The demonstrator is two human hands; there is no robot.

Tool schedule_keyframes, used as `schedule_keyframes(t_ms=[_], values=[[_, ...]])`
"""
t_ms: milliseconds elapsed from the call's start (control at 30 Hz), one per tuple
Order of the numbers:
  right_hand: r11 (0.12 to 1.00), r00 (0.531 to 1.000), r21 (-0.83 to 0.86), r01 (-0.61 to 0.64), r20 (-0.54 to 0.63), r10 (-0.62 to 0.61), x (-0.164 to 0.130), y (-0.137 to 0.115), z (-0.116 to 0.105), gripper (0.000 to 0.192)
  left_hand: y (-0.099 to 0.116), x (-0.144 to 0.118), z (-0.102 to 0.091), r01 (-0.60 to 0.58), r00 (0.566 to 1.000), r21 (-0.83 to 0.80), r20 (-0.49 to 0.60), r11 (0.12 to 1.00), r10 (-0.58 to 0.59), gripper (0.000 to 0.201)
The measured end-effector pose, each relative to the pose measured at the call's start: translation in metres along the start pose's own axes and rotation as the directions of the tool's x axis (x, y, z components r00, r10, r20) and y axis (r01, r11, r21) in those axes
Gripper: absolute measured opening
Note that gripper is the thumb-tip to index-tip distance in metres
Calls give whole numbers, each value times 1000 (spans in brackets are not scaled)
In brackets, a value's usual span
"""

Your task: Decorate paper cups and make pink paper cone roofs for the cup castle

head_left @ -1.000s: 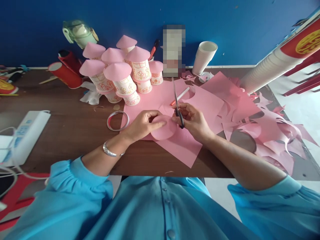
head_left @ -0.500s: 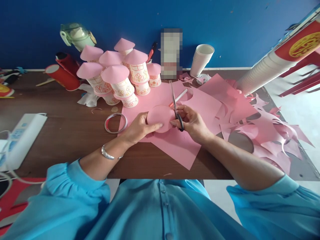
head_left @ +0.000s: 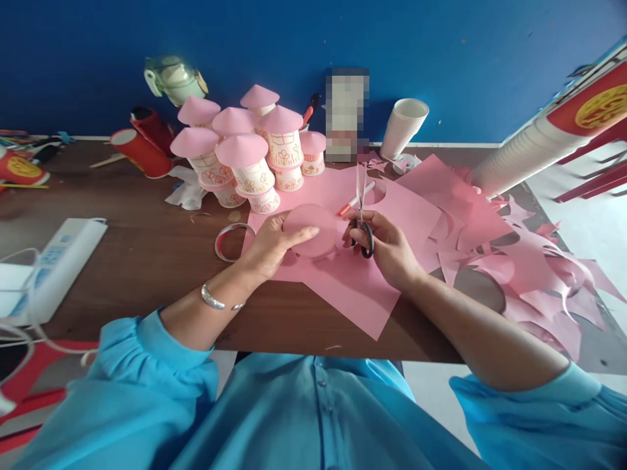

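My left hand (head_left: 280,243) pinches a pink paper disc (head_left: 313,236) by its left side, the thumb lying on top. To the right of the disc, my right hand (head_left: 385,248) is closed around scissors (head_left: 364,225) with black handles, whose blades point away from me, slightly parted. A gap separates the right fingers from the disc. Under both hands lie pink paper sheets (head_left: 360,303). A white and red marker (head_left: 356,201) rests on the paper just beyond the scissors.
Paper-cup towers (head_left: 245,166) with pink cone roofs stand at the back left. Tape (head_left: 234,241) lies left of my left hand. Pink scraps (head_left: 533,274) heap at right, near stacked white cups (head_left: 404,127). A power strip (head_left: 66,267) sits at far left.
My right hand with the scissors has moved right, away from the disc it was touching. The left hand still holds the disc. The view has shifted slightly.
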State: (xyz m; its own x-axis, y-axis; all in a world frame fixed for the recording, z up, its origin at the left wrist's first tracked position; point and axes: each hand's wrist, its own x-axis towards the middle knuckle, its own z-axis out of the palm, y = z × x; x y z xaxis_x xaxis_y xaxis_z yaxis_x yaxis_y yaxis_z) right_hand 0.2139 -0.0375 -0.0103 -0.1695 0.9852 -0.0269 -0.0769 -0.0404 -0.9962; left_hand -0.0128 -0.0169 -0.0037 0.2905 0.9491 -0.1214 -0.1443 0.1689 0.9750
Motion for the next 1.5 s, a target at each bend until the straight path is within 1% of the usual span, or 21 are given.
schedule_keyframes(t_ms=[67,133,267,367,467,600,700,800,933,1033,1133,1333,1500], values=[[1000,1000,-27,-4,19,5,-2,2,0,49,0,3,1,-46,996,-86,-81,995,39,31],[997,998,-74,9,61,-5,-4,4,0,54,2,5,2,-81,990,-134,-124,988,64,31],[968,989,-232,96,130,-67,-9,8,0,51,5,7,3,-83,979,-194,-198,977,44,34],[928,988,-346,136,122,-99,-13,11,0,49,6,6,3,-80,972,-220,-231,972,27,34],[904,987,-407,135,131,-89,-15,13,1,50,5,5,4,-84,970,-213,-242,973,30,34],[929,984,-361,82,178,-17,-15,13,2,51,3,5,6,-82,969,-195,-244,977,33,34],[946,982,-318,62,191,0,-14,12,3,53,2,4,6,-63,976,-213,-219,975,16,35],[959,979,-279,42,205,17,-12,13,3,56,1,4,5,-69,981,-207,-191,976,29,35],[969,980,-245,17,198,33,-12,13,3,59,1,3,4,-79,979,-185,-199,980,41,32],[977,978,-213,-23,200,67,-12,11,4,60,0,2,4,-66,977,-197,-210,978,24,30],[980,973,-191,-58,208,98,-13,9,5,59,0,1,5,-46,981,-217,-195,975,3,30],[988,971,-146,-56,224,88,-13,11,4,56,0,0,6,-41,986,-185,-168,982,9,29],[988,969,-148,-44,234,78,-14,10,3,54,1,0,6,-42,987,-196,-159,980,11,32]])
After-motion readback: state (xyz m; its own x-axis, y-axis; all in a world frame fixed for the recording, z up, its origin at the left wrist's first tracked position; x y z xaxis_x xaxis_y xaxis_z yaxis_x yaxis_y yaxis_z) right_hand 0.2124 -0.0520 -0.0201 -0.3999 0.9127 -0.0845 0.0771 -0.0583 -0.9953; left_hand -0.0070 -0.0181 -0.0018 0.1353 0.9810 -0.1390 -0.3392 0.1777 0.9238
